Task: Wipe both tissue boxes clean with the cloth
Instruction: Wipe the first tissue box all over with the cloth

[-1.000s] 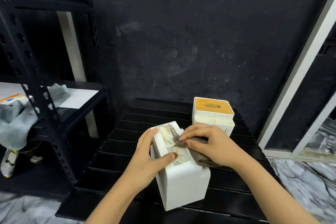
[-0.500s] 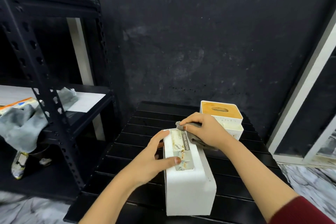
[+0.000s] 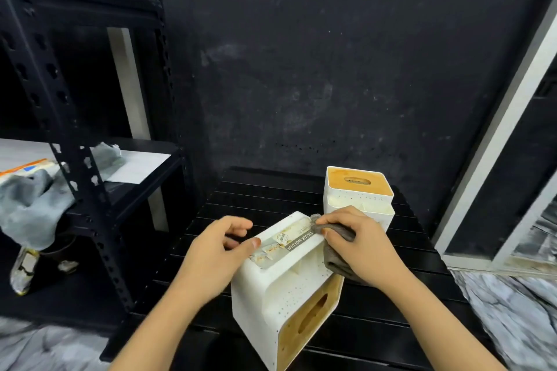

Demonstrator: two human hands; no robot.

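On the black slatted table (image 3: pixel 265 199) I see the near tissue box (image 3: pixel 271 304) tipped on its side, left hand (image 3: pixel 211 253) gripping its top edge, right hand (image 3: pixel 361 250) pinching the soft cloth (image 3: pixel 334 232); it looks light, rigid, slick, best braced by its edges.

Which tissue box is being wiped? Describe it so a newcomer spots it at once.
On the black slatted table, two white boxes sit. It is the nearer tissue box, tipped with its wooden slotted face sideways and its label up; the far box stands upright, untouched.
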